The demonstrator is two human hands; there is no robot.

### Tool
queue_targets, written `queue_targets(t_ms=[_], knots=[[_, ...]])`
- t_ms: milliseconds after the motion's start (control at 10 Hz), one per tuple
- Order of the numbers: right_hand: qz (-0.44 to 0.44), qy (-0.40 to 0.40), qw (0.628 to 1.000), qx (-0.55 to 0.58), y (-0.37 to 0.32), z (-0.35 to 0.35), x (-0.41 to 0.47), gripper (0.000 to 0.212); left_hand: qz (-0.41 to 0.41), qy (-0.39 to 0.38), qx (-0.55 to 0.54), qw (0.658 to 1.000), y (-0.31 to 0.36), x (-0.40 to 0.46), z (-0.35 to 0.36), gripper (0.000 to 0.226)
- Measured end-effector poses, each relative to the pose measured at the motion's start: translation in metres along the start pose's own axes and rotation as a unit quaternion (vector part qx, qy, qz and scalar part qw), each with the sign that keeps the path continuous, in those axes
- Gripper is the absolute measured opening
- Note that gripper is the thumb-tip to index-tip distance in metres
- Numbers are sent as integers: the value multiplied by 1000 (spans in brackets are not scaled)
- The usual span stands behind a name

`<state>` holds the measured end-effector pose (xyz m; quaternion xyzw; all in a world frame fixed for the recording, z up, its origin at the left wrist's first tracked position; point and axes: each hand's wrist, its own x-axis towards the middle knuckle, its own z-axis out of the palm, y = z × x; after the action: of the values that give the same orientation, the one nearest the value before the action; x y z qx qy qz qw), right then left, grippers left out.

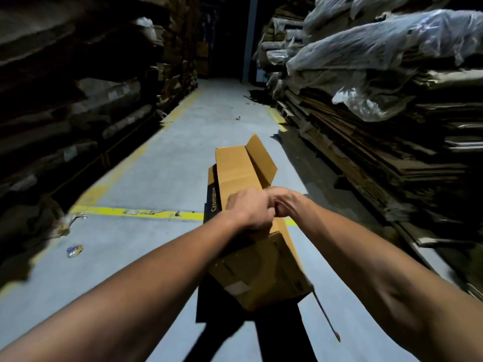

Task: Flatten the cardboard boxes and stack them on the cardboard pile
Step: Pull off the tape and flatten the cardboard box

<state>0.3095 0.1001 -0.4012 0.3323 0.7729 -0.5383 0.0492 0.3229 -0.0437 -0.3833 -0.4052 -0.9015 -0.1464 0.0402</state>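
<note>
A long brown cardboard box (243,168) with a black printed side is held in the air in front of me, above the aisle floor. Its far end flaps stand open. My left hand (249,209) grips the top of the box near its middle, fingers curled over the edge. My right hand (286,202) is right beside it, knuckles touching, fingers curled on the same top edge. A strip of tape (326,317) dangles from the near end of the box. Stacked flattened cardboard (366,152) lines the right side of the aisle.
The grey concrete aisle (203,126) runs ahead, marked with yellow lines (136,212). Dark stacks of cardboard (78,100) stand on the left. Plastic-wrapped bundles (379,48) top the right stacks. A crumpled wrapper (75,250) lies on the floor at left.
</note>
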Motion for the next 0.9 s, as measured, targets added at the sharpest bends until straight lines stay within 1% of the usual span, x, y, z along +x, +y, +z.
queue_targets(t_ms=[100,200,300,400,500,600,700,800,900], knots=[[-22,54,998,5,-19,5,3,31,-72,111,-71,989,-46,1,1,32],[-32,85,993,69,-34,2,13,30,-144,186,-119,965,-78,-1,3,28],[-65,120,983,120,-50,-4,21,23,-216,243,-171,930,-105,1,-5,30],[-91,130,975,158,-54,-8,34,45,-284,285,-226,887,-124,2,-15,31],[-106,128,966,196,-59,-13,41,49,-369,327,-317,810,-145,2,-24,44],[-132,145,956,219,-66,-17,14,43,-465,319,-405,720,-171,3,-17,66],[-175,117,954,215,-49,-28,9,46,-539,240,-490,642,-193,3,14,85],[-211,71,953,207,-12,-40,34,62,-548,144,-600,564,-201,-3,55,103],[-207,68,952,213,12,-38,31,76,-559,19,-654,510,-194,-15,81,105]])
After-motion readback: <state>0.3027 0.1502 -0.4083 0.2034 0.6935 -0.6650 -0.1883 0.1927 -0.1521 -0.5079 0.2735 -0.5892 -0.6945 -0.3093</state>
